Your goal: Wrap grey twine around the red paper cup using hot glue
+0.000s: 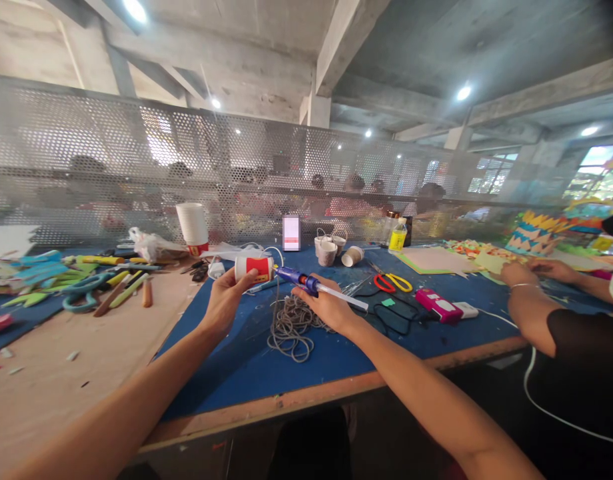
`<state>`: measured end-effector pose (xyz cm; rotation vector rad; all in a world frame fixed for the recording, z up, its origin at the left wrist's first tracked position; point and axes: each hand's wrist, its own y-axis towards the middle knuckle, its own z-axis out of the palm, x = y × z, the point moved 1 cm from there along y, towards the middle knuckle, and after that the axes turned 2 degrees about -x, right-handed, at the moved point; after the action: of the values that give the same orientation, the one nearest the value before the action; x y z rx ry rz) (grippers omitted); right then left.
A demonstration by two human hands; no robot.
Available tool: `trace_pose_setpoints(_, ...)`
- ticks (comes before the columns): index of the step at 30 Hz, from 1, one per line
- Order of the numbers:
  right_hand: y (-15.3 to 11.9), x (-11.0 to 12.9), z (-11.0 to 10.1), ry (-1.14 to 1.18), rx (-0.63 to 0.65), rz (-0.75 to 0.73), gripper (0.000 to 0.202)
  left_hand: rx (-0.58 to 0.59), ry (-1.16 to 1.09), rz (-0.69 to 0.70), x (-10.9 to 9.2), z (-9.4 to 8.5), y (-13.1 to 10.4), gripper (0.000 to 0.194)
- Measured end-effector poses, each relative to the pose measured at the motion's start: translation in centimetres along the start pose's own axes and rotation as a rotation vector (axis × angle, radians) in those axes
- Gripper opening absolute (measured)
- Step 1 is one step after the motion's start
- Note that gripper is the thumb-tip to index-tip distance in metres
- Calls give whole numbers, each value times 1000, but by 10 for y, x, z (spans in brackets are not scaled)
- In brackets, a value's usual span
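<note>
My left hand [227, 293] grips a white paper cup [253, 269] with a red band, held on its side above the blue mat. In my right hand [331, 303] is a blue hot glue gun [299, 279], a clear glue stick poking out of its back. The gun's nozzle points left at the cup's end and is at or very near it; whether they touch I cannot tell. Below the gun lies a loose heap of grey-brown cord [292, 327], and a strand of it rises toward the cup.
Behind stand a stack of paper cups [192, 225], a phone [291, 233] and several small cord-wrapped cups [327, 252]. Red-and-yellow scissors [392, 283], a magenta box [438, 305] and a glue bottle [398, 236] lie or stand rightward. Tools [119, 290] lie left. A co-worker's arms [531, 293] reach in from the right.
</note>
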<state>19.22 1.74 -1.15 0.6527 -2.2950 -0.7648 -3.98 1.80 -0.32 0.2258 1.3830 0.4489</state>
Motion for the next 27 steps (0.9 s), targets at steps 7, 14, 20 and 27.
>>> trace_pose_setpoints(7, 0, -1, 0, -2, -11, -10, 31, 15, 2, 4, 0, 0, -1, 47)
trace_pose_setpoints(14, 0, -1, 0, -14, -24, -5, 32, 12, 1, 3, 1, -1, 0, 46)
trace_pose_setpoints(20, 0, 0, 0, -16, -35, -2, 32, 1, 18, -10, -1, 1, -1, 48)
trace_pose_setpoints(27, 1, 0, -2, -20, -54, -15, 30, -11, 36, 2, -6, 3, -3, 49)
